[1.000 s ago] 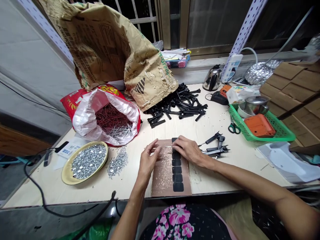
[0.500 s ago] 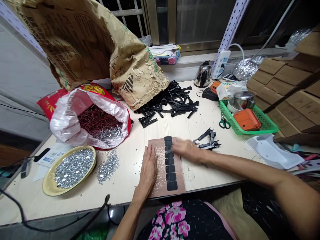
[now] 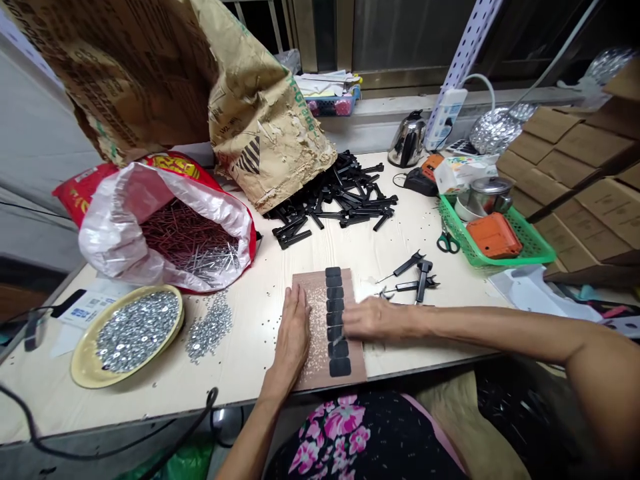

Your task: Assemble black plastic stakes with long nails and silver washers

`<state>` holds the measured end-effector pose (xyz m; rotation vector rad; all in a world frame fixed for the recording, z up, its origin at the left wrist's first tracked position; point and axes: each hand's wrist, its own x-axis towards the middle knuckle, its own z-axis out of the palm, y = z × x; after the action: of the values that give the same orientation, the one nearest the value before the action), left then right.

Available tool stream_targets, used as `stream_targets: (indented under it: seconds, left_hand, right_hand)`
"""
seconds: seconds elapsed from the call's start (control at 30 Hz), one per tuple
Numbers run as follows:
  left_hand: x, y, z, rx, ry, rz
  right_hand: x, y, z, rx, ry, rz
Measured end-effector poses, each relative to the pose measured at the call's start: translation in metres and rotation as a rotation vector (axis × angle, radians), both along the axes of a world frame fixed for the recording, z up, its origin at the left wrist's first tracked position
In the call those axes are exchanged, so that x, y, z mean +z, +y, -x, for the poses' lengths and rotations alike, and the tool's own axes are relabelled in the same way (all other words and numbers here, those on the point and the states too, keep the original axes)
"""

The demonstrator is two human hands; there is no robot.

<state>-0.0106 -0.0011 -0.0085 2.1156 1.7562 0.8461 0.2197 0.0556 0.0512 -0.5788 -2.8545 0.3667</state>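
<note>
Left hand (image 3: 291,333): palm down along the brown board's left edge, empty, fingers straight and side by side, pointing away from the person.
Right hand (image 3: 373,319): blurred, fingers curled over the board's right half; whether the fingertips are clamped on anything cannot be told.
Brown board (image 3: 358,367): between and under the hands, flat on the table (image 3: 320,252), pale specks (image 3: 316,320) scattered over it.
Black patches (image 3: 340,367): one column on the board, at the right hand's fingertips, running both farther and nearer than them.
Black parts (image 3: 423,280): small cluster just beyond the right hand.
Metal pieces (image 3: 210,327): loose heap left of the left hand; more in a yellow dish (image 3: 83,373) farther left.
Green basket (image 3: 543,257): beyond the right hand, to its right.
</note>
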Motion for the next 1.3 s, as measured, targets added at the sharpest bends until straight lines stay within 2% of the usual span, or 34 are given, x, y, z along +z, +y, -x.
stream_targets:
  seconds: [0.1,0.13,0.27,0.5,0.6,0.77,0.83,0.9,0.97,1.03,1.1,1.2,1.3]
  left_hand:
    - [0.001,0.000,-0.001,0.008,-0.007,0.008]
    - [0.002,0.000,-0.001,0.008,-0.005,0.010]
    - [0.002,0.000,-0.002,0.010,0.014,0.018]
    - [0.002,-0.001,-0.003,0.012,0.004,0.032]
    - [-0.001,-0.002,-0.001,0.024,-0.034,0.041]
    - [-0.005,-0.004,0.002,0.043,-0.097,0.055]
    - [-0.005,-0.005,0.003,0.050,-0.140,0.089]
    - [-0.005,-0.005,0.003,0.061,-0.195,0.135]
    - [-0.002,-0.005,0.000,0.084,-0.261,0.164]
    - [0.004,-0.008,-0.002,0.108,-0.342,0.151]
    - [0.013,-0.012,-0.002,0.124,-0.411,0.094]
    - [0.030,-0.022,0.009,0.174,-0.395,-0.019]
    - [0.045,-0.032,0.034,0.280,-0.306,-0.108]
  right_hand:
    - [-0.001,-0.002,-0.002,-0.131,0.033,0.039]
    - [-0.002,-0.004,-0.003,-0.132,0.042,0.021]
    - [-0.008,-0.021,-0.003,0.021,0.012,-0.033]
    - [-0.005,-0.027,-0.014,-0.117,0.077,0.151]
    - [-0.009,-0.029,-0.035,-0.245,0.061,0.076]
    - [-0.027,-0.034,-0.090,-0.397,-0.017,-0.169]
    - [-0.026,-0.030,-0.109,-0.469,-0.020,-0.245]
    - [-0.016,-0.020,-0.115,-0.518,0.019,-0.303]
    - [0.000,-0.003,-0.101,-0.541,0.082,-0.329]
    - [0.015,0.022,-0.067,-0.561,0.139,-0.282]
    - [0.021,0.053,-0.018,-0.576,0.160,-0.099]
    - [0.015,0.099,0.061,-0.638,0.036,0.199]
    - [0.002,0.131,0.120,-0.720,-0.082,0.239]
